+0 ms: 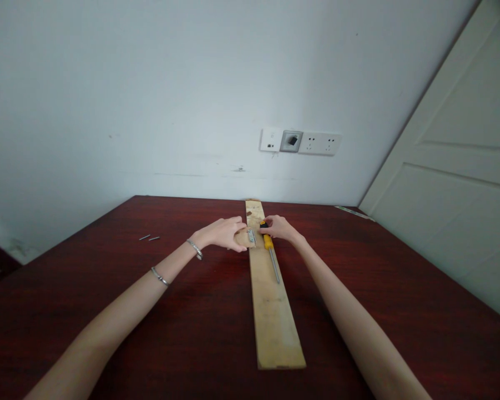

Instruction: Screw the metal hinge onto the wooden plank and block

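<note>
A long pale wooden board point(277, 333) lies lengthwise from near the wall toward me. At its far part, my left hand point(224, 231) is closed around a small wooden piece point(242, 238) at the board's left edge. A small metal hinge point(251, 237) shows on that piece, facing the board. My right hand point(280, 228) grips the black and yellow handle of a screwdriver point(268, 242) between thumb and fingers. The screwdriver's shaft points toward me, low over the board or touching it; I cannot tell which.
The dark red table point(183, 344) reaches back to a white wall. Two thin metal screws or nails point(150, 238) lie at the left. A flat strip point(354, 213) rests at the back right. Wall sockets point(320, 143) are behind, and a white door point(454, 183) stands at the right.
</note>
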`<state>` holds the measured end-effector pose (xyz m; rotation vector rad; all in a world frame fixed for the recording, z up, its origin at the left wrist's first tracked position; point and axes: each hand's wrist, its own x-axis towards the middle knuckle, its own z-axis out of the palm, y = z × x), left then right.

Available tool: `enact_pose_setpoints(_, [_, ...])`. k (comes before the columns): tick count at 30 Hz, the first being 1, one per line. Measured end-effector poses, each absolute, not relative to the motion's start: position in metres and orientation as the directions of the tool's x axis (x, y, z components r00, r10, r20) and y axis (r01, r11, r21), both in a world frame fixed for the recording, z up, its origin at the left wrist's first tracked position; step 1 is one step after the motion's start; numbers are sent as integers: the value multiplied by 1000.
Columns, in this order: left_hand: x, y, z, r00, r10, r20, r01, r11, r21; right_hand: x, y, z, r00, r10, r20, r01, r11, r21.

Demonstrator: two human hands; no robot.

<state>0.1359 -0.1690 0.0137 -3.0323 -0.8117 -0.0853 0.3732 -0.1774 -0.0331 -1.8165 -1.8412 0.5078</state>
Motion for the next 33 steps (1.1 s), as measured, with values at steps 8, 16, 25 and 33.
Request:
enact_pose_setpoints(8, [136, -169, 13, 867, 496, 45, 496, -868, 17, 377, -176, -32, 22, 999, 47, 770, 14, -638])
enact_pose_setpoints(16, [136, -168, 12, 865, 501, 38, 500, -866, 21, 378, -178, -32, 32, 999, 6, 724, -19, -690])
enact_pose_setpoints(25, [137, -171, 13, 862, 506, 36, 506, -862, 17, 377, -180, -32, 27, 999, 38, 734, 6, -679])
enact_pose_setpoints(33, [134, -171, 21, 866, 498, 46, 497, -867, 39, 376, -204, 31, -63, 894, 443, 792, 315, -523])
